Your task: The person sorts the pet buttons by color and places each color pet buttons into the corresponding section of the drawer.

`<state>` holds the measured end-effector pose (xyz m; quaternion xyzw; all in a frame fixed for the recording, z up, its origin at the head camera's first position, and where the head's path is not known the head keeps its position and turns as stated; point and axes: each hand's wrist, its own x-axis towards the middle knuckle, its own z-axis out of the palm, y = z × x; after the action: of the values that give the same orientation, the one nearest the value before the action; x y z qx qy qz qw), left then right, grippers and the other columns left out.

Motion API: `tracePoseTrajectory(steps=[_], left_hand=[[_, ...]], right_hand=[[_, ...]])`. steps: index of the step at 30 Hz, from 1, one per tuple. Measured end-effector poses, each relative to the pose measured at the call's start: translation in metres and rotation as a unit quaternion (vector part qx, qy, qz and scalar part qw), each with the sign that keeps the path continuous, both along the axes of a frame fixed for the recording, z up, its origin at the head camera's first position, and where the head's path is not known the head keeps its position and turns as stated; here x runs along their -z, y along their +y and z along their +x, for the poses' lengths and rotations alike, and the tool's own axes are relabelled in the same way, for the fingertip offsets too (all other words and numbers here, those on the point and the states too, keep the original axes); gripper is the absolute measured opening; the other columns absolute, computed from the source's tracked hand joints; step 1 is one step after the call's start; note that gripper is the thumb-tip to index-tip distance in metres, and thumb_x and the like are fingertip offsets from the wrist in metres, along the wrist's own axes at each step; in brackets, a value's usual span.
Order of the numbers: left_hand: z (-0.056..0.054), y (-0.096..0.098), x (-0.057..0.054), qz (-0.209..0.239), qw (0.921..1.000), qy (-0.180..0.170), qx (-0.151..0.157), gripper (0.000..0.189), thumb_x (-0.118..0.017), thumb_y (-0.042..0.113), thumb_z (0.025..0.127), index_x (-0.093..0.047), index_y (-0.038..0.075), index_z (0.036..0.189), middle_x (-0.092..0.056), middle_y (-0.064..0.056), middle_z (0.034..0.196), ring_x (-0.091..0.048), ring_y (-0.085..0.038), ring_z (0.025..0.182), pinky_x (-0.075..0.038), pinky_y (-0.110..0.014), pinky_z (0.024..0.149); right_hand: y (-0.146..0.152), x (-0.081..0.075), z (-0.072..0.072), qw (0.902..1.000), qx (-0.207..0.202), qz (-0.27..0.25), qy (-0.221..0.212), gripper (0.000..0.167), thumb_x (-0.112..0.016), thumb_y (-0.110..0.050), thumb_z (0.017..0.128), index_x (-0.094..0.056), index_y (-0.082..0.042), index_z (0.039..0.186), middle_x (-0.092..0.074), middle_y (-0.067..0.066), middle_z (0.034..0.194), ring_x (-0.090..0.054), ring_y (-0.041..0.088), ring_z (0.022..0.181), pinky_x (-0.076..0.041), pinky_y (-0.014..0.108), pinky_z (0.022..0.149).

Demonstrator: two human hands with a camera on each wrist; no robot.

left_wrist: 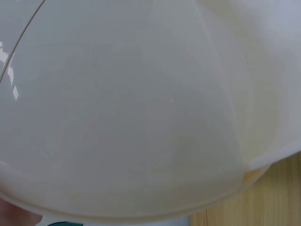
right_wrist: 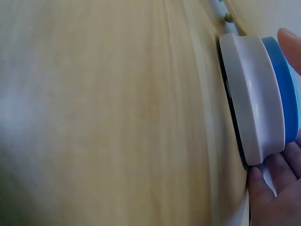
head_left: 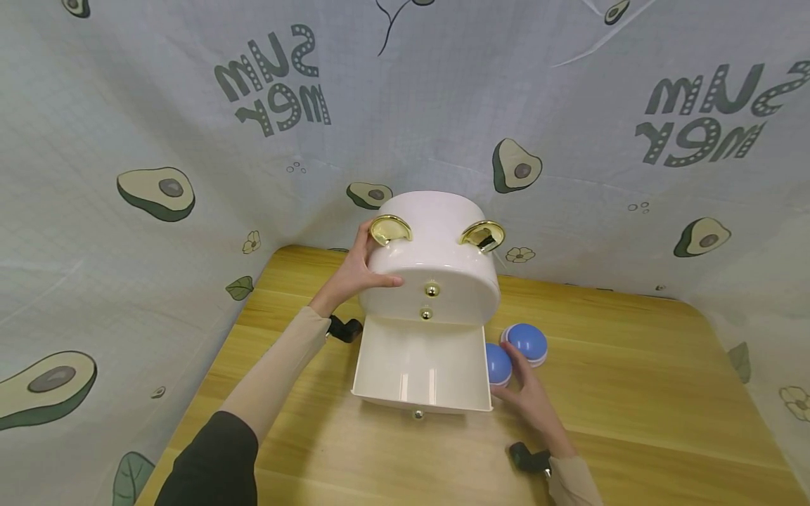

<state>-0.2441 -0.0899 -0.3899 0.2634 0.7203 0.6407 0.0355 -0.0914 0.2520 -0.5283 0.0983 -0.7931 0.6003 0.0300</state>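
A glossy white drawer organizer (head_left: 436, 239) with gold ear shapes and gold knobs stands on the table. Its lowest drawer (head_left: 420, 358) is pulled out and looks bare inside. My left hand (head_left: 357, 273) grips the organizer's left side, thumb on the front, other fingers partly hidden behind. In the left wrist view the white shell (left_wrist: 117, 117) fills most of the picture. To the drawer's right, my right hand (head_left: 530, 399) holds a round white object with a blue domed top (head_left: 498, 365). The right wrist view shows its grooved white side (right_wrist: 256, 99) between thumb and fingers.
A second blue-topped round object (head_left: 528, 341) sits just behind the right hand. The wooden table (head_left: 633, 379) extends to both sides. A pale cloth (head_left: 430, 112) with avocado prints hangs behind the organizer and along the sides.
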Motion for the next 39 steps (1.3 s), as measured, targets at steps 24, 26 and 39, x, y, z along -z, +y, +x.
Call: tracePoseTrajectory(steps=[24,26,39], left_hand=[[0.018,0.001,-0.026,-0.009,0.9999,-0.013,-0.003,0.1,-0.079,-0.005,0.07,-0.015,0.008,0.146,-0.028,-0.012,0.151,-0.027,-0.022,0.135,-0.025,-0.044,0.107],[0.019,0.001,-0.025,-0.006,0.9999,-0.013,-0.003,0.1,-0.079,-0.005,0.07,-0.015,0.008,0.146,-0.028,-0.013,0.151,-0.027,-0.022,0.135,-0.025,-0.044,0.108],[0.017,0.001,-0.023,-0.002,1.0,-0.009,-0.003,0.101,-0.079,-0.005,0.069,-0.015,0.008,0.147,-0.03,-0.013,0.15,-0.029,-0.021,0.134,-0.026,-0.043,0.107]], right_hand=[[-0.002,0.001,-0.002,0.9881,0.089,0.118,-0.042,0.081,-0.084,-0.005,0.068,-0.046,-0.003,0.139,-0.045,0.023,0.14,-0.039,0.042,0.128,-0.021,0.057,0.105],[-0.001,0.0,0.0,0.9887,0.091,0.108,-0.05,0.081,-0.085,-0.006,0.068,-0.046,-0.004,0.139,-0.045,0.022,0.14,-0.038,0.041,0.128,-0.02,0.056,0.105],[0.008,-0.014,0.013,0.9846,0.122,0.078,-0.099,0.084,-0.084,-0.014,0.073,-0.041,-0.011,0.144,-0.036,0.021,0.147,-0.03,0.037,0.133,-0.024,0.049,0.107]])
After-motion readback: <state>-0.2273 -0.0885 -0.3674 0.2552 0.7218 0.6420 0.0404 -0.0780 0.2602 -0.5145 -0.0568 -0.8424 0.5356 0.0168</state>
